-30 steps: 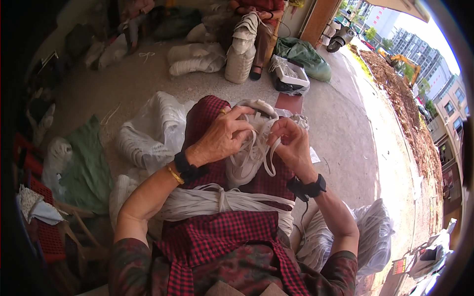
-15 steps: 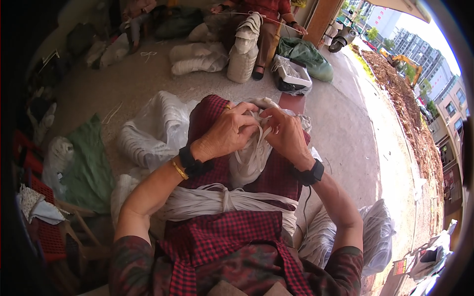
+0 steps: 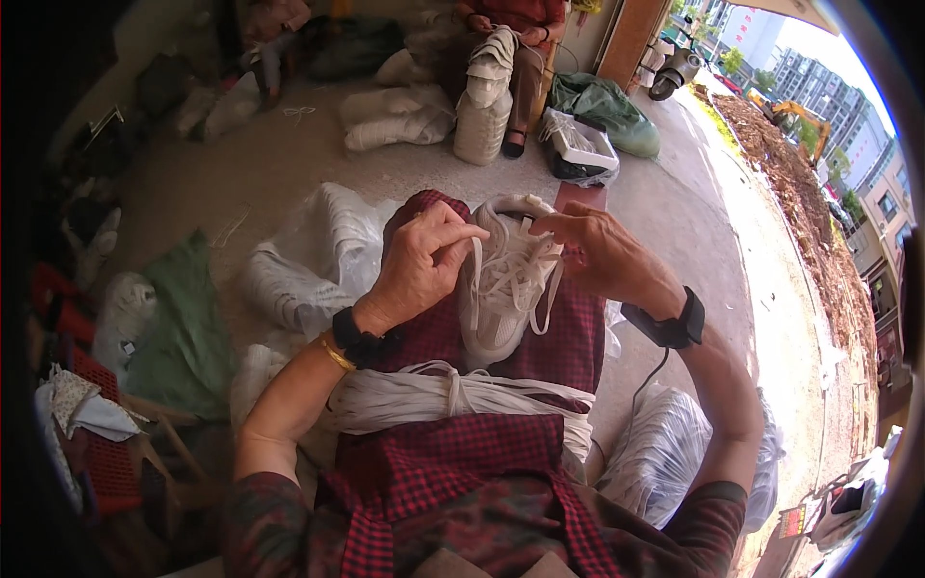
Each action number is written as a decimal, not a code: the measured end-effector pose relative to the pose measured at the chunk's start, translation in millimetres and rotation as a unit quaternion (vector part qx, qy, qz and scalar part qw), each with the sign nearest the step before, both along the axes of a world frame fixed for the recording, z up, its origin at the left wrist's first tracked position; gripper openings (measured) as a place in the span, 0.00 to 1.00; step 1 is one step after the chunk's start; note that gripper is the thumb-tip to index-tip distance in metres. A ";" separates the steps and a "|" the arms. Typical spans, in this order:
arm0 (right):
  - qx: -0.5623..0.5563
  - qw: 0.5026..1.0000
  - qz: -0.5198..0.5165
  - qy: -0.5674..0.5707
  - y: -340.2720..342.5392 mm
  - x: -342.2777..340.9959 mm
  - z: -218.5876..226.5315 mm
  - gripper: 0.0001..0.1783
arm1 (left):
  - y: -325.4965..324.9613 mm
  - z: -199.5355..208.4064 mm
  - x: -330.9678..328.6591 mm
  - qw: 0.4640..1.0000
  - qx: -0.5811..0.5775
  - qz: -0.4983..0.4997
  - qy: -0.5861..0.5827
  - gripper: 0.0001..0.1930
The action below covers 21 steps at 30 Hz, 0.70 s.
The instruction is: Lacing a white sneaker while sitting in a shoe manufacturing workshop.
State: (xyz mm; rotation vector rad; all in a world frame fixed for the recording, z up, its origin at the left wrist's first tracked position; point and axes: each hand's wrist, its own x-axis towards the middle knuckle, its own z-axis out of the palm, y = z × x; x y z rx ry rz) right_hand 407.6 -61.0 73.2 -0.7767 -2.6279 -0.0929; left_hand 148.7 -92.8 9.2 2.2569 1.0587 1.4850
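A white lace-up sneaker (image 3: 498, 332) lies on my lap over a red-and-black checked apron (image 3: 453, 448), toe toward me. A pale shoelace (image 3: 508, 276) crosses its front in loose loops, one hanging off the right side. At the shoe's upper left, my left hand (image 3: 421, 258) pinches a strand of the lace between thumb and forefinger. My right hand (image 3: 612, 252) is closed at the upper right of the opening, fingertips on a short piece of lace by the tongue. Across my lap lies a tied bundle of white laces (image 3: 405, 403).
Clear plastic bags of white shoes (image 3: 328, 241) stand at left, with another bag (image 3: 660, 453) at right. A green cloth (image 3: 178, 332) lies far left. Ahead, a seated co-worker (image 3: 525, 48) sits behind stacked shoe parts (image 3: 482, 111), beside a box of laces (image 3: 578, 144).
My hands have moved apart from over the shoe opening, the right one outward. The laced front now shows. Across from me, the co-worker's hands have come together from a wide stretch.
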 end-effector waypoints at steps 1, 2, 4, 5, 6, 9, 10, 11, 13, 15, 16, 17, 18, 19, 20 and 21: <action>-0.081 0.996 -0.017 0.037 1.1 -3.1 16.1 0.19 | 0.7 -2.4 1.6 0.999 0.025 -0.018 -0.018 0.11; -0.160 0.984 -0.033 0.073 4.0 -6.2 25.6 0.19 | 1.9 -4.2 2.8 0.999 0.026 -0.017 -0.016 0.11; -0.139 0.980 -0.014 0.138 8.9 -15.2 17.7 0.16 | 3.9 -8.0 8.5 0.999 0.013 -0.009 -0.049 0.12; -0.166 0.975 -0.021 0.147 6.9 -22.9 9.0 0.15 | 3.4 -9.6 9.7 0.999 -0.013 -0.009 -0.047 0.13; -0.189 0.969 -0.031 0.154 4.3 -30.3 2.0 0.14 | 5.9 -14.1 11.4 0.999 -0.009 -0.011 -0.047 0.13; -0.147 0.976 -0.006 0.160 7.7 -41.1 -25.6 0.13 | 6.0 -21.4 15.1 0.995 -0.055 -0.032 -0.079 0.11; -0.119 0.980 -0.005 0.161 10.3 -41.0 -29.9 0.14 | 3.9 -17.5 15.6 0.995 -0.055 -0.033 -0.077 0.11; -0.118 0.980 -0.007 0.163 12.5 -39.2 -33.2 0.14 | 2.3 -13.5 16.3 0.997 -0.059 -0.022 -0.054 0.12; -0.189 0.962 -0.013 0.194 14.3 -41.1 -33.9 0.14 | 1.3 -13.7 16.2 0.998 -0.062 -0.007 -0.029 0.12; -0.192 0.962 -0.009 0.194 16.1 -41.6 -34.0 0.14 | 4.1 -20.4 18.7 0.996 -0.040 0.002 -0.074 0.13; -0.195 0.962 -0.006 0.192 16.8 -41.5 -34.4 0.14 | 3.5 -22.3 20.1 0.997 -0.040 0.001 -0.072 0.13; -0.194 0.961 -0.007 0.195 17.8 -41.4 -36.0 0.14 | 2.1 -23.7 21.7 0.998 -0.010 0.022 -0.057 0.13; -0.189 0.960 -0.003 0.204 18.9 -42.1 -38.0 0.14 | 2.1 -24.1 22.8 0.998 0.021 0.042 -0.043 0.12; -0.184 0.959 0.001 0.213 19.9 -42.4 -39.7 0.14 | 3.6 -24.8 23.7 0.998 0.022 0.041 -0.039 0.12; -0.183 0.959 0.001 0.218 21.3 -42.1 -40.6 0.14 | 5.4 -25.9 24.5 0.998 0.021 0.040 -0.039 0.12; -0.187 0.958 0.005 0.216 22.3 -42.2 -41.3 0.14 | 6.4 -27.2 25.4 0.998 0.019 0.039 -0.038 0.11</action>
